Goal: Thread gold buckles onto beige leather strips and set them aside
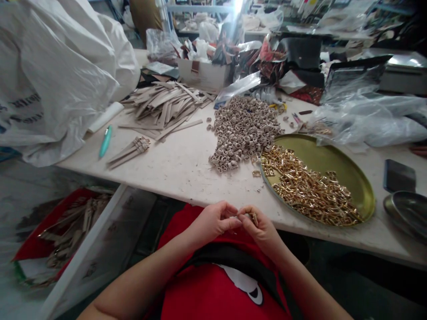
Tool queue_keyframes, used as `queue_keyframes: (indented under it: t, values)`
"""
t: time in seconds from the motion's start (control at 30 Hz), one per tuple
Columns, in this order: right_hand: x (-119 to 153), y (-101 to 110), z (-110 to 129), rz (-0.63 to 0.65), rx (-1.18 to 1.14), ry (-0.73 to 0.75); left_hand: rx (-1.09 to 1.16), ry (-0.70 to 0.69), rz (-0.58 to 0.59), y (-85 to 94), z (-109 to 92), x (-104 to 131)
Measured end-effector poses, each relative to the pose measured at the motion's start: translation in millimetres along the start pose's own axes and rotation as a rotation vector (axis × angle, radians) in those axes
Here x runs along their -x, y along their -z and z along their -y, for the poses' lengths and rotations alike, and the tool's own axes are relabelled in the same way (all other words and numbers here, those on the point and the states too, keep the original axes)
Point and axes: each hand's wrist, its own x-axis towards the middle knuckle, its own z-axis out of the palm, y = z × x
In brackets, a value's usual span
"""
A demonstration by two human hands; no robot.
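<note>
My left hand (213, 221) and my right hand (259, 229) meet fingertip to fingertip over my lap, just off the table's front edge. Gold metal shows in the curled fingers of my right hand; it looks like a small buckle (254, 218). The left thumb and index finger pinch together beside it, and what lies between them is too small to make out. Closest on the table are a heap of small beige loops (245, 129) and a round gold tray (358, 178) bearing a pile of gold buckles (310, 189).
Beige strips (167, 104) lie piled at the back left, with a small bundle of strips (130, 151) and a teal pen (105, 141) before them. A white sack (66, 66) stands left. A phone (399, 175) and metal dish (408, 213) sit right. Below left is a red container (36, 240).
</note>
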Motion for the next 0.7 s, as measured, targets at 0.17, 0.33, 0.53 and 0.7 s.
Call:
queue_keyframes:
  t: [0.17, 0.33, 0.53, 0.7]
  values:
    - [8, -2, -8, -0.085, 0.126, 0.086, 0.084, 0.123, 0.099, 3.0, 2, 7]
    - [18, -4, -8, -0.037, 0.258, 0.189, 0.16, 0.192, 0.015, -2.5, -2, 20]
    - [41, 5, 7, 0.061, 0.501, 0.305, 0.106, 0.143, 0.07, -13.1, -7, 37]
    - [52, 8, 16, 0.128, 0.624, 0.335, 0.013, 0.095, 0.085, -16.1, -4, 48]
